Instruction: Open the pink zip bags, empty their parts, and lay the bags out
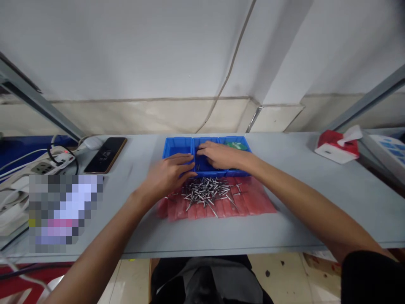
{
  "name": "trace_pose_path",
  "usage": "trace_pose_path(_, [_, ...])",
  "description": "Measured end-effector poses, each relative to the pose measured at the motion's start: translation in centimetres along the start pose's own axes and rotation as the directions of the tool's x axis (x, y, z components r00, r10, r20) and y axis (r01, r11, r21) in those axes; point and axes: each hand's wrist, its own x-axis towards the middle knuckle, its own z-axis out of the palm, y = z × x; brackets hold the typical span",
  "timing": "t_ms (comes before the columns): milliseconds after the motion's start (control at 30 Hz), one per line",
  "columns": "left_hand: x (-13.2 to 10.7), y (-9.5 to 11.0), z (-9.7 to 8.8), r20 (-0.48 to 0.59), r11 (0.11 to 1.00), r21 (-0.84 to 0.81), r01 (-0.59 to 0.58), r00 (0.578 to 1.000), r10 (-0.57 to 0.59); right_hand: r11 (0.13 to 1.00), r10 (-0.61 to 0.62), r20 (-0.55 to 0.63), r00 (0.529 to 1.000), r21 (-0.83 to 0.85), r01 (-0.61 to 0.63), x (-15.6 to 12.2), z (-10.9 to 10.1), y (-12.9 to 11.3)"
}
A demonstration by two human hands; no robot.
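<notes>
A blue plastic divided tray (177,144) with several compartments stands on the grey table. My right hand (218,155) reaches into its middle compartment, with the fingertips hidden and curled downward. My left hand (167,177) lies across the tray's front left rim, fingers extended and slightly apart, holding nothing visible. Just below it is a loose heap of metal blind rivets (205,194), spread on a red translucent plastic bag (256,202). Something green (236,145) lies in the right compartment, partly behind my right hand.
A phone (105,155) and a power strip (47,162) with cables lie at the left of the grey table (316,211). A red-and-white tissue box (337,147) stands at the right. A wall rises behind the table.
</notes>
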Motion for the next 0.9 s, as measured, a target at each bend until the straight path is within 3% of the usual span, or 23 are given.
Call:
trace_pose_path(200, [-0.1, 0.2, 0.4, -0.048, 0.999, -0.043, 0.024, 0.999, -0.026, 0.994, -0.058, 0.099, 0.993, 0.096, 0.049, -0.6, -0.7, -1.0])
trace_pose_path(433, [-0.2, 0.3, 0.4, -0.055, 0.997, -0.072, 0.031, 0.998, -0.035, 0.997, 0.001, 0.034, 0.999, 0.074, -0.003, -0.6, -0.6, -1.6])
trace_pose_path(733, [-0.1, 0.5, 0.5, -0.066, 0.997, -0.068, 0.039, 0.997, -0.044, 0.995, -0.056, 0.167, 0.984, 0.086, 0.042, -1.1, -1.3, -2.2])
trace_pose_path(900, [-0.1, 0.5, 0.6, -0.066, 0.997, -0.065, 0.046, 0.997, -0.050, 0.980, -0.020, 0.238, 0.971, 0.198, -0.028, -0.5, -1.3, -3.2])
